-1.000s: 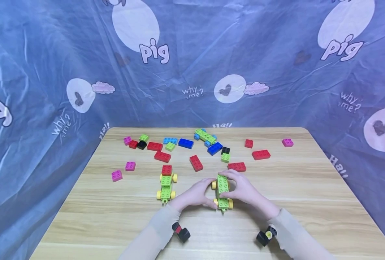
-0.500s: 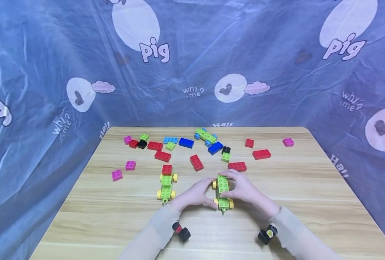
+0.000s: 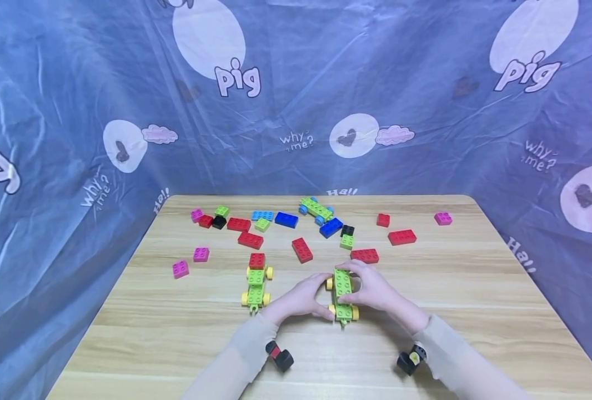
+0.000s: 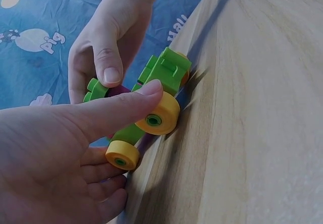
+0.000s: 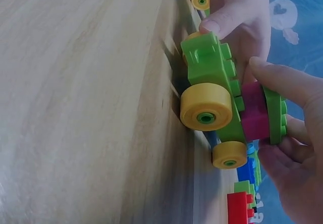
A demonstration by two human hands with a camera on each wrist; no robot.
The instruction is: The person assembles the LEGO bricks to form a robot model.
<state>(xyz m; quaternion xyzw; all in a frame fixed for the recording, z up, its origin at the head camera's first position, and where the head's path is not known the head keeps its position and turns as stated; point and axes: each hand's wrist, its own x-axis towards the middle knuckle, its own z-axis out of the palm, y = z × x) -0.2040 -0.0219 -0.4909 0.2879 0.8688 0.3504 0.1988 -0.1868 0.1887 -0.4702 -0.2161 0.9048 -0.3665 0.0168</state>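
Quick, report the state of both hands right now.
Left hand: closed, holding the yellow-wheeled toy car by its side.
Right hand: closed, gripping the upper green brick on that same car.

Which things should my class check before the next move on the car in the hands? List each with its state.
1. Left hand holds the held car: ok.
2. Right hand grips its upper part: ok.
3. Pink brick sits between green chassis and green top piece: ok.
4. Pieces pressed fully together: cannot tell.
5. Nearest red brick not touching right hand: cannot tell.
6. Blue-wheeled car apart from both hands: ok.
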